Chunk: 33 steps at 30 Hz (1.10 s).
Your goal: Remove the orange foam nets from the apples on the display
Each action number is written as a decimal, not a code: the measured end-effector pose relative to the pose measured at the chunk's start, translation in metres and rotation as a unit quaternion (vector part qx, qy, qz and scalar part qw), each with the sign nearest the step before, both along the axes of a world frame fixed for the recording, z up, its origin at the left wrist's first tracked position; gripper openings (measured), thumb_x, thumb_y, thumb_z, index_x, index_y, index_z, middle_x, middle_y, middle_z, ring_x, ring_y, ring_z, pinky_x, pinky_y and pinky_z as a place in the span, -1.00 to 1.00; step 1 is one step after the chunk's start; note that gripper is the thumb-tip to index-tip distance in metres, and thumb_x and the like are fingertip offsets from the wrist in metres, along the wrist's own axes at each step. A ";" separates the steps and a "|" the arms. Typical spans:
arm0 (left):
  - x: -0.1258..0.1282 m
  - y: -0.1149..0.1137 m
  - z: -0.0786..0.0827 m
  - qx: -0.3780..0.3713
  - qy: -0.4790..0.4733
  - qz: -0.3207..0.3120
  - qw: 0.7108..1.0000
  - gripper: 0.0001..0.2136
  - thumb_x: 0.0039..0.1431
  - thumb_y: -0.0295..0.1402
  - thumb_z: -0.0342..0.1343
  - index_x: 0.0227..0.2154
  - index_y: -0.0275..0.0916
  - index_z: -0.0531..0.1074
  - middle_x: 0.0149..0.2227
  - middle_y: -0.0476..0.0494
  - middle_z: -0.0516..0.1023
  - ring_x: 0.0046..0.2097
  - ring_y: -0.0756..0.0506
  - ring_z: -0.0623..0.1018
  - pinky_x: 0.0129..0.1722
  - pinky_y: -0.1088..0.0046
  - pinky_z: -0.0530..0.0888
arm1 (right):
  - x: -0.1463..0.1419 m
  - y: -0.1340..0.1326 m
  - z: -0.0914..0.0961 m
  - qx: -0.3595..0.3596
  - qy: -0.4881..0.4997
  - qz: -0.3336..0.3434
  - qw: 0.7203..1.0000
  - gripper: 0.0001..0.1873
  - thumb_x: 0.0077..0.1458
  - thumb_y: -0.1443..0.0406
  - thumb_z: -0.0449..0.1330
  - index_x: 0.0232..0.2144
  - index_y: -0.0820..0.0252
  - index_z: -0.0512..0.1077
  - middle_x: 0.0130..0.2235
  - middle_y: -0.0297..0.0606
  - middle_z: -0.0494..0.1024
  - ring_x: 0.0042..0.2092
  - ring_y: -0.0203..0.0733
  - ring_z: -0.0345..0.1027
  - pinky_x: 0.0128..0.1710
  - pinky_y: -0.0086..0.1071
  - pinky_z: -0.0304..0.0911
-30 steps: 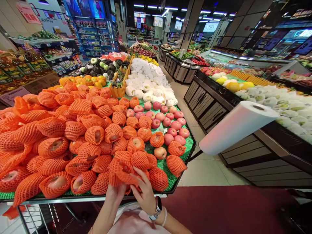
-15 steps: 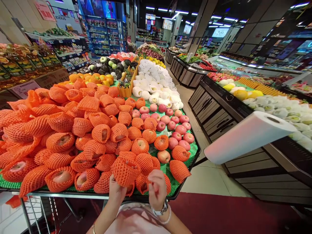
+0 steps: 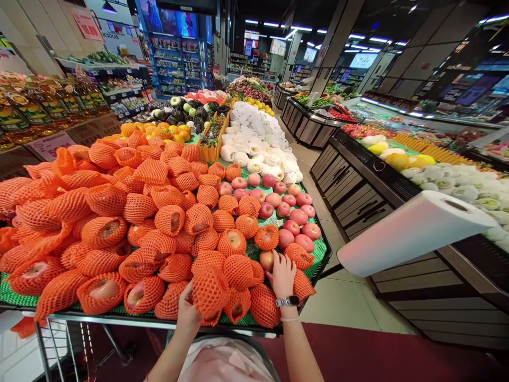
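In the head view, my left hand (image 3: pixel 187 314) is closed on the lower left edge of an orange foam net (image 3: pixel 210 291), held up at the front of the fruit stand. Whether anything is inside that net cannot be seen. To its right, my right hand (image 3: pixel 283 275), with a watch at the wrist, reaches over a bare yellowish-red apple (image 3: pixel 266 260). Its fingers curl round the apple's right side and partly cover it. Netted apples (image 3: pixel 231 241) surround both hands, and bare red apples (image 3: pixel 292 227) lie just beyond the right one.
The stand has a green mat (image 3: pixel 323 250) and a dark raised rim. A large white roll of bags (image 3: pixel 413 231) juts out on the right. White-netted fruit (image 3: pixel 258 143) lies farther back. A wire cart (image 3: pixel 63 345) stands at lower left.
My right hand has moved right and forward, away from the net, onto the bare apple. My left hand still holds the net, at about the same place. The view has shifted slightly.
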State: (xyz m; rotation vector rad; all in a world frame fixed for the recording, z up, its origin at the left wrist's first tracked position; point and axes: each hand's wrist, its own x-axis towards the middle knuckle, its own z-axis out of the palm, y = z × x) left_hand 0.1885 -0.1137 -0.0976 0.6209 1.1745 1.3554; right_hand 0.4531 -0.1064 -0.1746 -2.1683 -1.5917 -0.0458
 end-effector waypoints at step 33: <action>-0.014 -0.015 0.013 0.365 0.352 -0.305 0.806 -0.84 0.14 -0.31 0.18 -0.23 -0.12 0.59 -0.16 -0.25 0.56 -0.12 -0.22 0.52 -0.10 0.29 0.48 | -0.086 -0.051 0.068 0.037 0.695 0.180 0.695 -0.21 0.11 -0.13 0.10 0.28 0.04 0.12 0.29 -0.14 0.27 0.26 0.00 0.24 0.19 -0.01 0.24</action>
